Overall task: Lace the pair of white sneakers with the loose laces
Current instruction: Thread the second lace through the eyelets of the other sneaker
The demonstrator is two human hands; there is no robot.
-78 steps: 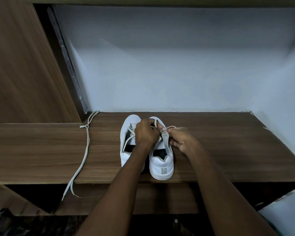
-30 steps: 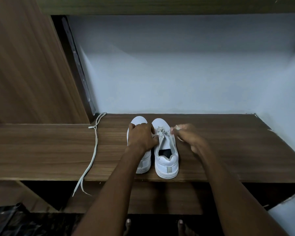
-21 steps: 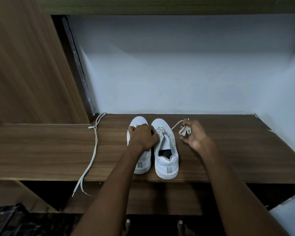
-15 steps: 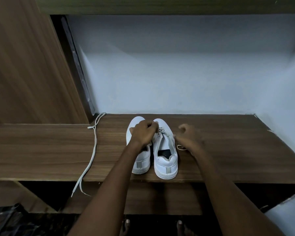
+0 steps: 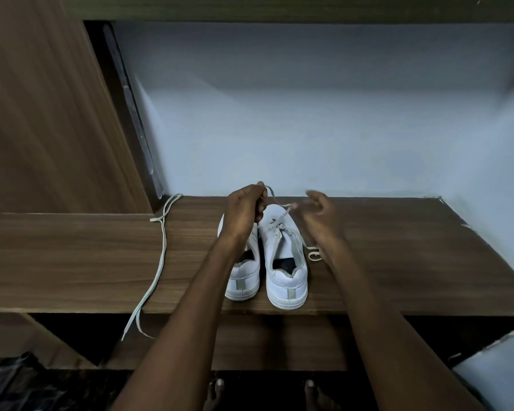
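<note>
Since half a second ago the left hand point(image 5: 244, 213) has risen from over the shoes and drawn a lace end point(image 5: 270, 193) up and away toward the wall, while the right hand point(image 5: 319, 213) has lifted off the surface point(image 5: 72, 262) beside the right sneaker point(image 5: 285, 262). The left fingers are now curled tight, pinching that lace end above the toe of the left sneaker point(image 5: 242, 280), knuckles toward the viewer and the forearm running straight up from below. The right hand hovers just right of the shoes, blurred, fingers loosely bent and spread. Another lace strand point(image 5: 287, 209) runs from the eyelets toward it, but I cannot tell whether the fingers actually hold it.

Both white sneakers stand side by side near the front edge of the wooden surface, touching or nearly so, heels toward the person and toes toward the pale back wall point(image 5: 309, 129), long axes running front to back. The right sneaker is partly laced near its toe, and a short curl of lace point(image 5: 312, 254) lies on the wood just right of it. A second loose lace point(image 5: 161, 256) lies well to the left, stretched from the back corner to the front edge, where its ends hang over.
</note>
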